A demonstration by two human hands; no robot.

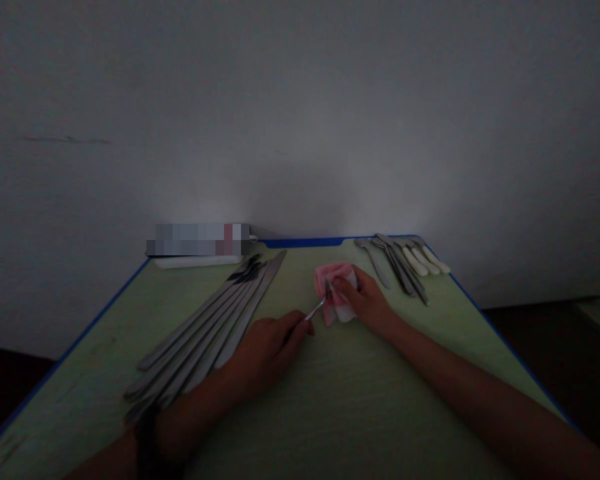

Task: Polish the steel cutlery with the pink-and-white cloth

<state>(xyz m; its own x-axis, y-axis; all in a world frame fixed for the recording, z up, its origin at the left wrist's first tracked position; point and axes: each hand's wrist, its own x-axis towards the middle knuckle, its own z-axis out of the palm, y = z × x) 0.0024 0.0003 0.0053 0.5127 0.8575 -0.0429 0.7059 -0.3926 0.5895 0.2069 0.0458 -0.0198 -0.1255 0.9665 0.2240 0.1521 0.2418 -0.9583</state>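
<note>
Left hand (273, 343): closed around the utensil (316, 309), near end.
Right hand (367, 300): fingers pinched on the cloth (341, 312), wrapping the far end.
Utensil: between the hands, over the surface (330, 393); probably light, stiff, slick; best gripped by its shaft.
Cloth: likely soft, pliant.
Outward: long cutlery (180, 327) left, shorter cutlery (417, 261) far right.
</note>
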